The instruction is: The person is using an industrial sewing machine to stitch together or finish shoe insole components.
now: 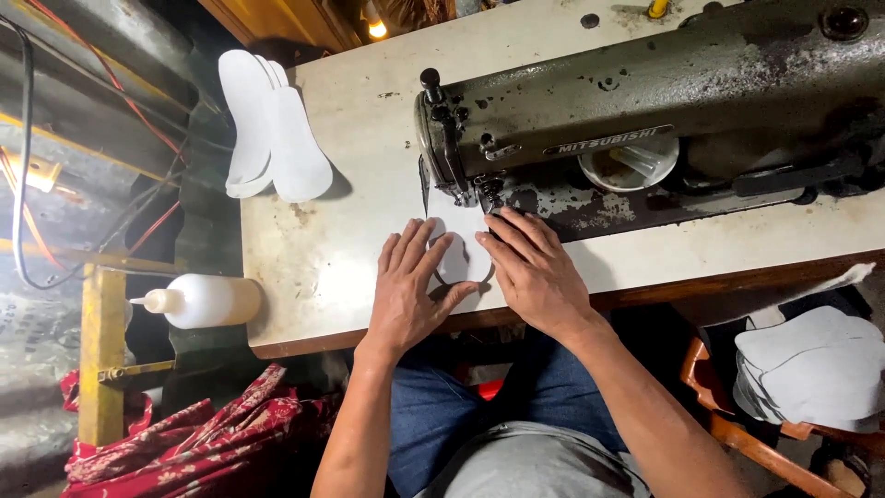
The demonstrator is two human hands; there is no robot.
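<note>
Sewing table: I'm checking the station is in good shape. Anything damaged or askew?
The sewing machine has worn, flaking paint, and the table top is stained. The white piece lies flat under both hands.

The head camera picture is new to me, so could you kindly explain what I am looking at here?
The view comes from a camera on the person's head, looking down at their own two bare hands. The big dark machine is an industrial sewing machine set on a worn pale table. The left hand and the right hand lie flat on a small pale cut piece, pressing it down just below the needle end; nothing is gripped. A stack of white sole-shaped pieces lies at the table's far left. A squeeze bottle sits off its left edge, and grey cut pieces are piled on a wooden chair at right.
</note>
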